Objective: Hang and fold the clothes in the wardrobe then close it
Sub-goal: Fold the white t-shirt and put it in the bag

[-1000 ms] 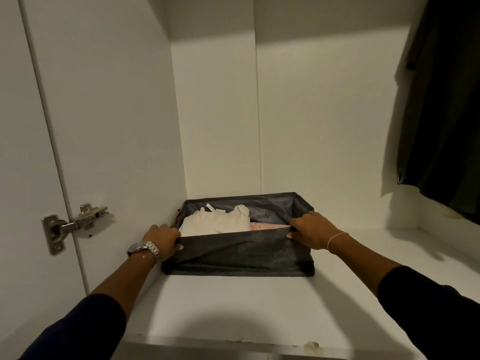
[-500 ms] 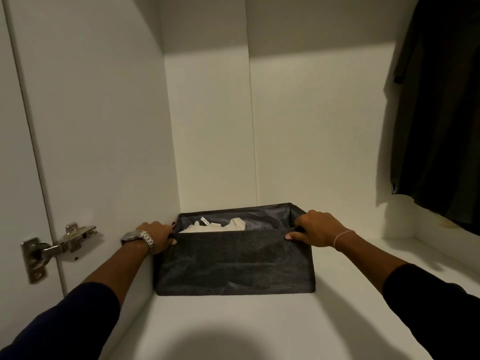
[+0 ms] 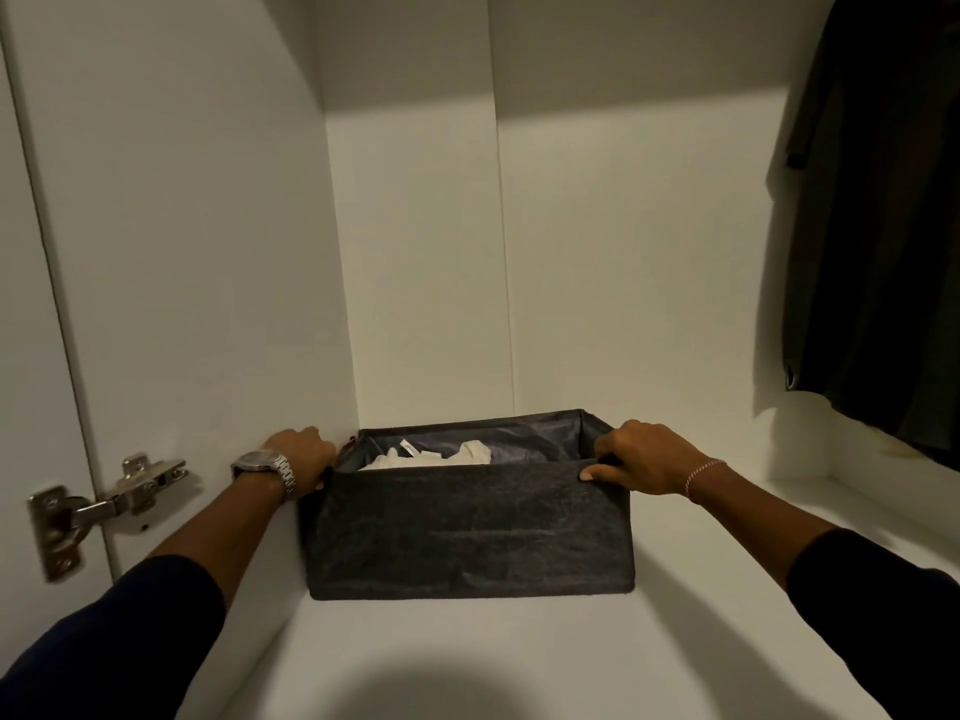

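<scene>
On the wardrobe shelf, a fabric bin holds (pale) folded clothes.

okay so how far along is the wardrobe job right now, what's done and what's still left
Done: light folded clothes sit in the dark fabric bin, and a dark garment hangs at right. In hand: the left hand and right hand grip the bin's top corners on the shelf. Left: let go and close the wardrobe; its door hinge shows it open.

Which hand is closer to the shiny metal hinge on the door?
Left. The left hand grips the bin's left corner, just right of the hinge. The right hand holds the bin's far right corner, well away from it.
</scene>
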